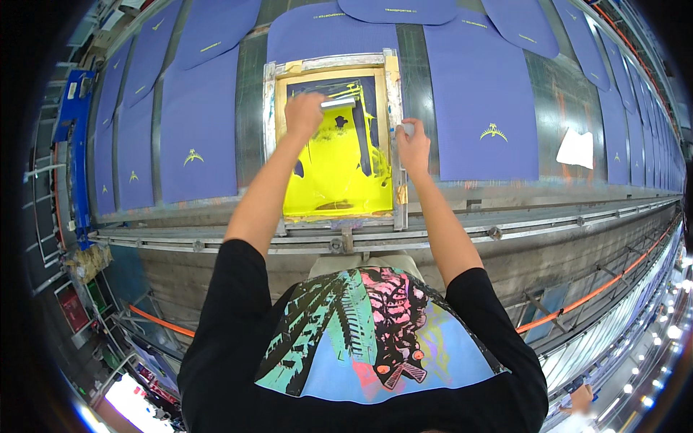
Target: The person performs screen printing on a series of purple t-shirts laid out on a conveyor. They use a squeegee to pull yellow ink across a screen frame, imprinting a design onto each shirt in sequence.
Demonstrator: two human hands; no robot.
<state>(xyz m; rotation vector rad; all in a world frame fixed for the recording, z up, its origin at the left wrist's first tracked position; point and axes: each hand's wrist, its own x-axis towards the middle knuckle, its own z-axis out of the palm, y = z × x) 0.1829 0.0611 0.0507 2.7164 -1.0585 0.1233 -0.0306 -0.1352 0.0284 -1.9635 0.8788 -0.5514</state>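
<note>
Long metal worktop (462,209) runs left to right, surface dark and worn, rails along near edge. Purple fabric panels (198,123) lie flat in row across it, side by side, narrow gaps between; several bear small yellow print (494,133). Framed printing screen (336,137) sits over middle panel, yellow ink spread inside. White sheet (575,149) lies on bare worktop at right, between panels.

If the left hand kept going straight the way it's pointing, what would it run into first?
Probably the far wooden edge of the printing screen frame, just beyond the squeegee that the left hand grips; depth is hard to judge in this view.
</note>
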